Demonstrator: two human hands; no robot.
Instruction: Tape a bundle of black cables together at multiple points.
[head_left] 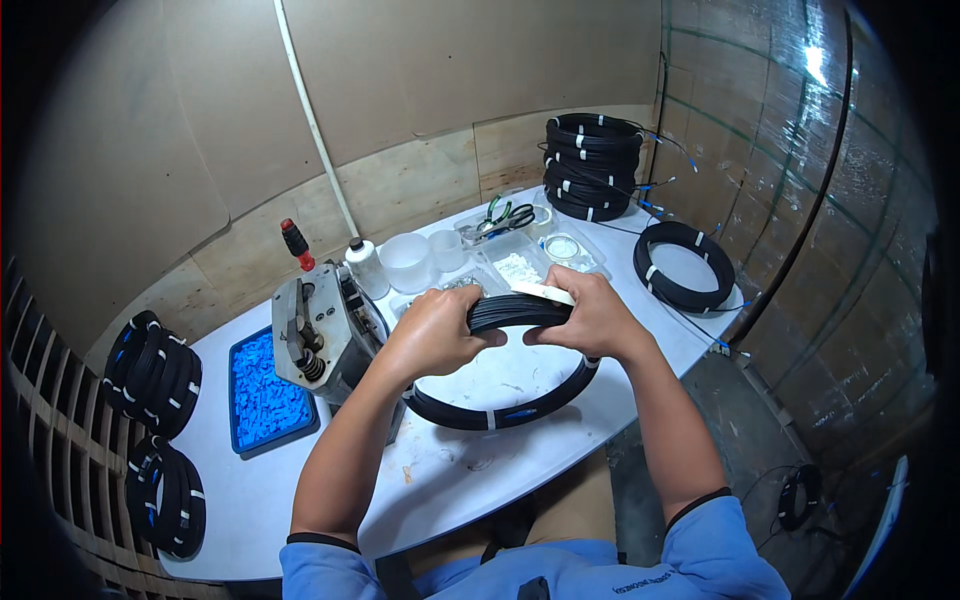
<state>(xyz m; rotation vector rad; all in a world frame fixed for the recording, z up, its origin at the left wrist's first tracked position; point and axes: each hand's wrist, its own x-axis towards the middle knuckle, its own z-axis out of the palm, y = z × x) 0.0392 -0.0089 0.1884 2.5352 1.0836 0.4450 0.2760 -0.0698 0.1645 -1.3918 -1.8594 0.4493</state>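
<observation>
Both hands hold one black cable coil (500,410) above the white table (250,490). My left hand (435,330) grips the coil's top left. My right hand (590,315) grips its top right, where a white band wraps the strands. The lower arc of the coil hangs toward me, with a white tie and a blue mark on it. A grey metal hand-lever machine (320,335) with a red-tipped handle stands just left of my left hand.
A blue tray of small blue parts (265,395) lies left of the machine. Black coils stack at the back (592,165), one lies at right (683,265), more at far left (152,372). Clear tubs, a white bottle (365,265) and green-handled pliers (500,215) sit behind my hands.
</observation>
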